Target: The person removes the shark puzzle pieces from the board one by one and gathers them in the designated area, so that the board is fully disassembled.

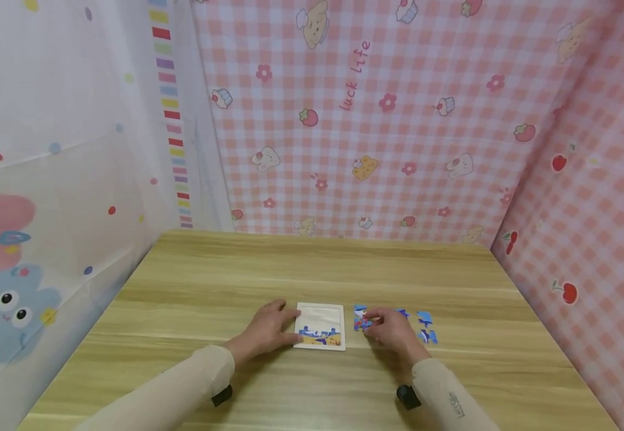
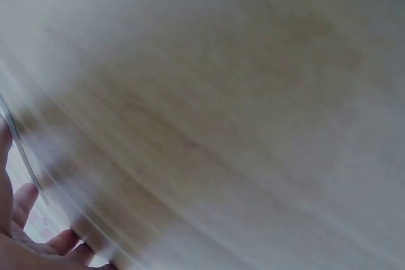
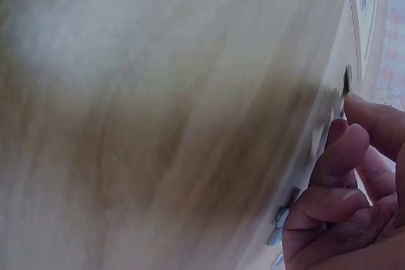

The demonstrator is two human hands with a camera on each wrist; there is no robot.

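Note:
A square white puzzle frame [image 1: 320,306] lies on the table, its lower part filled with blue and yellow jigsaw pieces [image 1: 321,339]. My left hand [image 1: 269,328] rests against the frame's left side, thumb and fingers spread over that edge. To the right of the frame, my right hand [image 1: 393,330] pinches a small puzzle piece [image 3: 347,81] at its fingertips, beside the blue and red pieces [image 1: 360,312]. The right wrist view shows this piece tilted up from the table. Only part of my left hand [image 2: 38,245] shows at the corner of the left wrist view.
More loose blue pieces [image 1: 425,318] lie right of my right hand, some partly hidden behind it. The wooden table [image 1: 312,263] meets a pink checked cloth [image 1: 344,179] at the back. Printed cloths hang at both sides.

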